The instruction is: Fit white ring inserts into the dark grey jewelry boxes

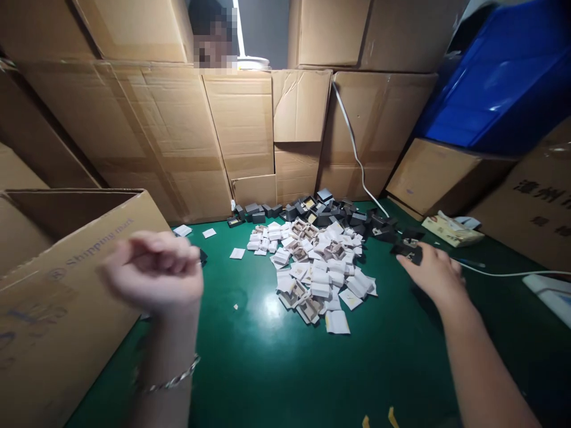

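My left hand [154,270] is raised at the left, fingers curled into a loose fist, blurred by motion; a small dark thing shows at its right edge. A bracelet [173,377] circles that wrist. My right hand [430,270] reaches out over the green table [250,368], its fingers on a small black box [408,249]. A pile of small white boxes [319,267] lies in the middle, and a row of small black boxes [321,211] sits behind it.
An open cardboard box [66,267] stands at the left. Stacked cardboard boxes [223,131] wall the back, with a person partly seen behind them. A blue bin [504,77] is at upper right; a white cable [357,160] and a packet [450,229] lie at the right.
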The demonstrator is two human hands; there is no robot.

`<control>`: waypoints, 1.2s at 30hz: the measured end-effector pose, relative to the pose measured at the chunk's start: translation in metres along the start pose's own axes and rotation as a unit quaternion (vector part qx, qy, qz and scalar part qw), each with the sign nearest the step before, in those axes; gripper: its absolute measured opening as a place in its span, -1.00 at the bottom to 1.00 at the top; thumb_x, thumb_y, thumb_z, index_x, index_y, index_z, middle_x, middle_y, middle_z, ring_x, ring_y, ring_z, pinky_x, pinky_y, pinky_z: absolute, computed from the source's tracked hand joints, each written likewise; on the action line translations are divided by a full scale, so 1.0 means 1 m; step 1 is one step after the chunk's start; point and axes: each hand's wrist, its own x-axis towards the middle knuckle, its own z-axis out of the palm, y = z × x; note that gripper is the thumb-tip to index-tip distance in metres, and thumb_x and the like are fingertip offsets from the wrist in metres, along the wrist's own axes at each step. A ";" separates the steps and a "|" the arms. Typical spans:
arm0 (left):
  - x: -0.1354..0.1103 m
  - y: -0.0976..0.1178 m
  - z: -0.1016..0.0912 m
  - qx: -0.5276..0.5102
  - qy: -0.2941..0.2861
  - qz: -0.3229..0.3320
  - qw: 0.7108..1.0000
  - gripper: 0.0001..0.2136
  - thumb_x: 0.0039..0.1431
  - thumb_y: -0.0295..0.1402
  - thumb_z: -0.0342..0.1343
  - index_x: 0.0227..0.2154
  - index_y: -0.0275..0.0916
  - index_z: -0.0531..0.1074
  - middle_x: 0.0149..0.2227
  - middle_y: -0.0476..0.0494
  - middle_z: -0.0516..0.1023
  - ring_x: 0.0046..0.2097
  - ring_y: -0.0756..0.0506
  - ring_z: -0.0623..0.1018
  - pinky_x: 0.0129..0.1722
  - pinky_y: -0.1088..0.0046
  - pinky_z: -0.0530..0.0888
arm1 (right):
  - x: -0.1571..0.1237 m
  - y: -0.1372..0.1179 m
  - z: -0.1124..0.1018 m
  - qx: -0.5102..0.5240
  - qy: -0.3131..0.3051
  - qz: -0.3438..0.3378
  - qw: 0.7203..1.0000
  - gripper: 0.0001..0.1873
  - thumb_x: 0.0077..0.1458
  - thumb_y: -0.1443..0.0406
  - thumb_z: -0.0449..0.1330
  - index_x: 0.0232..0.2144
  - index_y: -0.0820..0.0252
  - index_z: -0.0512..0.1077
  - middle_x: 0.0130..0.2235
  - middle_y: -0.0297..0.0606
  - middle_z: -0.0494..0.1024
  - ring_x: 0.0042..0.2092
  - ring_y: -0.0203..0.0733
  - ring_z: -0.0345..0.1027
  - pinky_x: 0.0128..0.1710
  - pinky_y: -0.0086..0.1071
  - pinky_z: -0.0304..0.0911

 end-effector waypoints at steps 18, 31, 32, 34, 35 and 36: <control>-0.019 -0.111 0.022 0.319 -0.385 -0.372 0.782 -0.76 0.06 -0.20 0.11 -0.27 -0.22 0.48 -0.22 -0.11 0.45 -0.37 0.08 0.45 -0.54 0.70 0.35 | -0.052 -0.087 -0.082 0.049 -0.179 -0.194 0.963 -0.68 -0.09 0.03 0.26 -0.49 0.15 0.38 -0.38 -0.20 0.46 -0.40 -0.12 0.31 -0.49 -0.30 0.08; 0.017 -0.109 0.004 0.121 -0.268 -0.313 0.903 -0.69 -0.02 -0.19 0.25 -0.26 -0.28 0.42 -0.35 -0.05 0.47 -0.39 0.06 0.45 -0.47 0.64 0.41 | -0.092 -0.231 -0.065 0.257 -0.096 -0.437 0.857 -0.73 0.14 0.38 0.14 -0.08 0.31 0.35 -0.04 -0.12 0.36 -0.03 -0.12 0.25 -0.05 -0.30 0.22; 0.020 -0.112 0.002 0.112 -0.220 -0.331 0.911 -0.74 0.04 -0.22 0.18 -0.28 -0.30 0.42 -0.34 -0.07 0.47 -0.39 0.05 0.46 -0.46 0.61 0.42 | -0.089 -0.229 -0.064 0.258 -0.077 -0.437 0.858 -0.65 0.13 0.35 0.17 -0.02 0.31 0.33 0.01 -0.11 0.34 0.02 -0.10 0.23 -0.01 -0.28 0.21; 0.028 -0.121 -0.002 0.102 -0.086 -0.376 0.917 -0.78 0.12 -0.24 0.03 -0.35 -0.33 0.40 -0.39 -0.08 0.46 -0.43 0.03 0.46 -0.50 0.57 0.42 | -0.082 -0.223 -0.061 0.234 -0.057 -0.403 0.883 -0.58 0.14 0.30 0.18 0.05 0.28 0.31 0.03 -0.11 0.34 0.04 -0.06 0.23 0.00 -0.22 0.21; 0.031 -0.125 -0.005 0.096 -0.039 -0.383 0.918 -0.79 0.13 -0.24 -0.01 -0.37 -0.31 0.39 -0.42 -0.07 0.45 -0.44 0.02 0.46 -0.50 0.54 0.43 | -0.078 -0.221 -0.058 0.206 -0.072 -0.378 0.900 -0.62 0.15 0.29 0.16 0.02 0.26 0.34 0.01 -0.12 0.37 0.01 -0.04 0.26 -0.03 -0.20 0.23; 0.035 -0.129 -0.007 0.087 -0.015 -0.386 0.918 -0.79 0.13 -0.24 -0.03 -0.38 -0.29 0.38 -0.44 -0.06 0.44 -0.46 0.01 0.46 -0.53 0.53 0.42 | -0.073 -0.219 -0.055 0.171 -0.112 -0.356 0.912 -0.69 0.16 0.29 0.13 -0.04 0.24 0.38 -0.05 -0.13 0.41 -0.03 -0.02 0.30 -0.08 -0.19 0.25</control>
